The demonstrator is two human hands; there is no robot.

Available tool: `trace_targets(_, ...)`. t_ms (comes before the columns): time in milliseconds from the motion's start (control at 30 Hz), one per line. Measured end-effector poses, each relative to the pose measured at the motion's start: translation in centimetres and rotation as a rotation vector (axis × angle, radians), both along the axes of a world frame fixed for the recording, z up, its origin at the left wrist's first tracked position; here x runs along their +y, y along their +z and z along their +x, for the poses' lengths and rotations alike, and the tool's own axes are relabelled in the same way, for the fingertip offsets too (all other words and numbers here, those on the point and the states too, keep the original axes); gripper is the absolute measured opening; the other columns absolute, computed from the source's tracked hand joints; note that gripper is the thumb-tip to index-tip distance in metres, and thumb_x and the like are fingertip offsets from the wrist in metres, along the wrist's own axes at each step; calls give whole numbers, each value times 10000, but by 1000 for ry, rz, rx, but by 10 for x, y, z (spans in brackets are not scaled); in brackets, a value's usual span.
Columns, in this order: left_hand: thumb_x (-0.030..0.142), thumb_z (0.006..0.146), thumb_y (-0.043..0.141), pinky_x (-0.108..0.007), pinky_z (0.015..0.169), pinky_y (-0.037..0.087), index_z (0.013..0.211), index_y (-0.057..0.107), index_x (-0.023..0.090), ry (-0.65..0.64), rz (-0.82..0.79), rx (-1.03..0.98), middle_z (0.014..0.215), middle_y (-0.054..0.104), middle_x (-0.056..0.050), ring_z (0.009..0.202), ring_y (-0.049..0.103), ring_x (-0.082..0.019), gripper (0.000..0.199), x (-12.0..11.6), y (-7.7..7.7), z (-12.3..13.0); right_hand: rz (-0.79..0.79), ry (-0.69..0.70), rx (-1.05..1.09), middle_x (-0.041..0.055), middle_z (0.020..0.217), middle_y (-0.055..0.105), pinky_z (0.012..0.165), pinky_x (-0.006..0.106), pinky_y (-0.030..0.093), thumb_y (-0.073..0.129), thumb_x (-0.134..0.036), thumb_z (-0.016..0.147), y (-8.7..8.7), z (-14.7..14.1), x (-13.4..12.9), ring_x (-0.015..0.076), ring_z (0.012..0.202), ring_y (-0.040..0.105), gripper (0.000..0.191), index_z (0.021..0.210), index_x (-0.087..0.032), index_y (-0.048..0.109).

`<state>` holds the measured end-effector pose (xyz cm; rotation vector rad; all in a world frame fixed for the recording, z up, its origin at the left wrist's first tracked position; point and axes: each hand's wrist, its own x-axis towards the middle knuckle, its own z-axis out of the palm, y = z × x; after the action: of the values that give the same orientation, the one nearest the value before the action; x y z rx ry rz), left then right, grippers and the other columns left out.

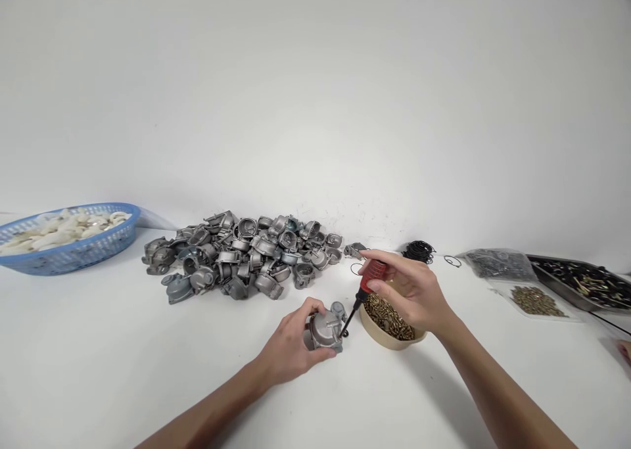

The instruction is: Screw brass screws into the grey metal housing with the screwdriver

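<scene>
My left hand (pixel 290 347) is closed around a grey metal housing (pixel 326 329) on the white table, fingers on its far side and thumb at the near edge. A red and black screwdriver (pixel 373 276) is gripped in my right hand (pixel 411 288), its shaft slanting down to the left. Its tip meets the right edge of the housing. Just right of the housing, partly beneath my right hand, stands a cream bowl (pixel 382 338) of brass-coloured screws (pixel 389 317).
Behind my left hand lies a wide pile of metal housings (pixel 251 252). A blue basket (pixel 73 258) holds white parts at left. Black rings (pixel 418 250), a clear bag (pixel 497 263), small brass parts (pixel 536 302) and a dark tray (pixel 566 288) are at right. Another person's hand (pixel 625 350) shows at the right edge.
</scene>
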<state>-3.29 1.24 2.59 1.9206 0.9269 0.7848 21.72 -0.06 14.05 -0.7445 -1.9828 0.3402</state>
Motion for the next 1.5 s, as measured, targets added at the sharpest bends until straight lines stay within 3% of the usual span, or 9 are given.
trace_targets(633, 356, 729, 793, -357, 821, 552, 1078, 494, 259, 7, 3, 5, 943, 664, 14, 804, 630, -174, 470, -1, 2, 1, 58, -18, -41, 37, 929, 741, 697, 326, 567, 616, -120, 916, 1, -3, -1, 162, 754, 668, 466, 1354, -271, 578)
trace_targets(900, 322, 746, 782, -395, 907, 520, 1098, 463, 267, -11, -16, 35, 1013, 657, 3, 889, 629, -197, 478, 0, 2, 1, 86, -21, -59, 31, 925, 738, 713, 326, 551, 598, -111, 924, 0, -3, -1, 167, 791, 669, 494, 1390, -269, 548)
trace_targets(1133, 352, 744, 789, -388, 884, 537, 1104, 484, 264, -12, -11, 26, 1002, 654, -1, 872, 630, -190, 480, 0, 1, -1, 72, -33, -105, 50, 988, 734, 721, 362, 561, 548, -147, 960, 0, -1, -1, 192, 839, 676, 521, 1456, -290, 475)
trace_targets(1333, 358, 732, 806, -383, 861, 550, 1095, 506, 263, -12, 22, 0, 1032, 660, -13, 890, 643, -199, 481, 0, 0, 0, -78, 173, -39, 115, 1246, 670, 841, 436, 611, 489, -148, 979, -4, -9, -7, 241, 1072, 665, 526, 1487, -274, 434)
trace_targets(1500, 346, 758, 784, -382, 864, 552, 1095, 473, 261, -30, -4, 23, 1063, 665, -11, 886, 650, -193, 466, 1, 2, 0, 43, 135, 79, 40, 931, 701, 821, 448, 623, 707, -136, 870, -17, -23, -4, 215, 894, 664, 524, 1343, -334, 594)
